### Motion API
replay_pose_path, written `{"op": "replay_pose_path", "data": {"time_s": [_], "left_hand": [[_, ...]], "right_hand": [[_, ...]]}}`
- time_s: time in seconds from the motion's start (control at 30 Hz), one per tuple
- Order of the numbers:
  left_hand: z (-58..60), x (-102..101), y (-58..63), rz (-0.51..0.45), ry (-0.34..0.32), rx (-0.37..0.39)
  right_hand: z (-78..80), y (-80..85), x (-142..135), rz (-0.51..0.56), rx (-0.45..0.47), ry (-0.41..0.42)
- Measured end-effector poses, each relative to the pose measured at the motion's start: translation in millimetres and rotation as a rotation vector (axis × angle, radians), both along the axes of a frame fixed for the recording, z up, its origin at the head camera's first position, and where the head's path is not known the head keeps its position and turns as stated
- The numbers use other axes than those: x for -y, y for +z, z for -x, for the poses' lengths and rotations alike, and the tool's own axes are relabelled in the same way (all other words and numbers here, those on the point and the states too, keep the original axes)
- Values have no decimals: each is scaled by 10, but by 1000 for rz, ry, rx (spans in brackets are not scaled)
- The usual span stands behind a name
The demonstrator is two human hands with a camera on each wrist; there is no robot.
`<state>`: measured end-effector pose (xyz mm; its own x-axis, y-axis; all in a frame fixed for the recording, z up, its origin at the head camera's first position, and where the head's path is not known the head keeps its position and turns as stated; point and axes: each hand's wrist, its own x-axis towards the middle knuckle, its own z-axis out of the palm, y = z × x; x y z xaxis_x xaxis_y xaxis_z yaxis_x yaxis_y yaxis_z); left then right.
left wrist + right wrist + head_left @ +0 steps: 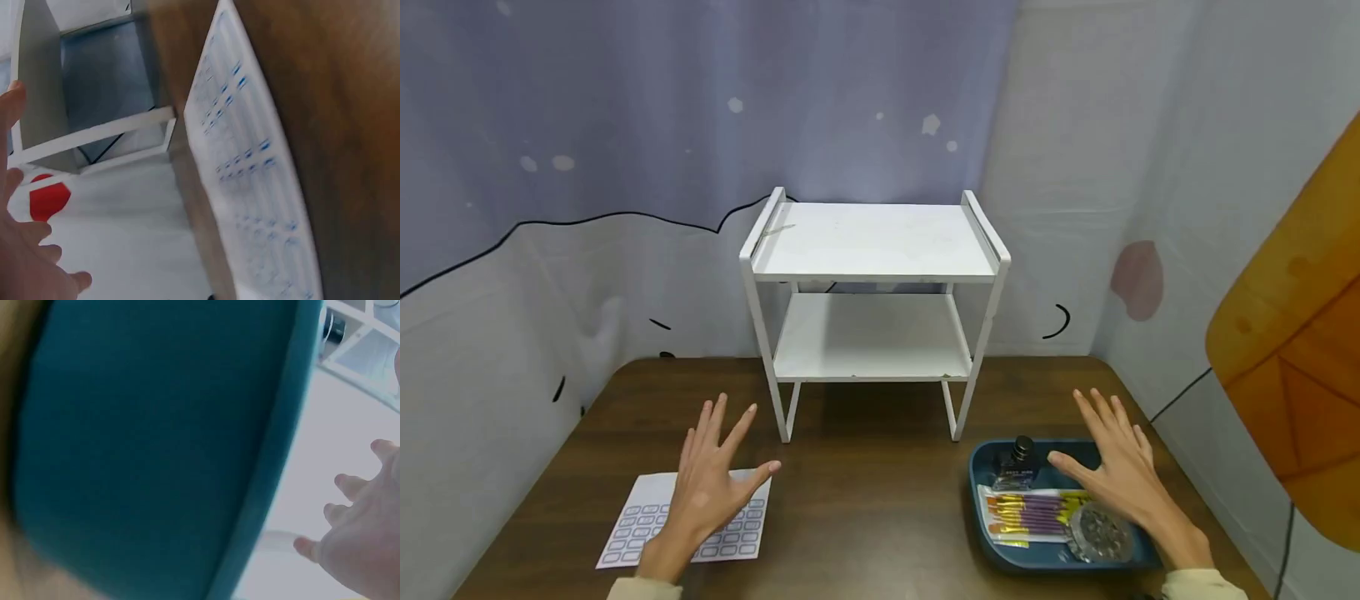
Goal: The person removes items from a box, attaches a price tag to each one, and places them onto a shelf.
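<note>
With fingers spread, my left hand hovers over a white sheet of printed labels on the table. My right hand, also spread and holding nothing, is above the right part of a blue tray. Inside the tray are a dark bottle with a black cap, a packet of purple-handled paintbrushes and a round clear container of small pieces. The right wrist view is mostly filled by the tray's outer wall. In the left wrist view the label sheet lies flat beside the hand.
A white two-tier shelf stands at the back middle of the brown wooden table, with bare boards. Patterned cloth hangs behind and at both sides. An orange shape shows at the far right.
</note>
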<state>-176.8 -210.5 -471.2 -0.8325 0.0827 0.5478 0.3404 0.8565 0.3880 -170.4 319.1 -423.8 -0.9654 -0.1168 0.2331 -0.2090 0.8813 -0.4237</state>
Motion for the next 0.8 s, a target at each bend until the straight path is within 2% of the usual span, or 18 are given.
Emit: {"op": "replay_pose_path", "data": {"time_s": [0.17,0.3,0.5,0.6,0.8], "left_hand": [[-16,-149,-101,-78,-85,-63],[-29,-311,-142,-133,-179,-128],[32,-648,-150,-215,-363,-216],[84,-871,-133,-255,-462,-228],[148,-1370,-42,-260,-604,-170]], "right_hand": [[-98,-75,-219,44,51,-24],[-182,-182,-396,66,106,-52],[-279,-343,-634,68,185,-96],[-323,-413,-716,60,220,-120],[-394,-477,-805,48,319,-176]]}}
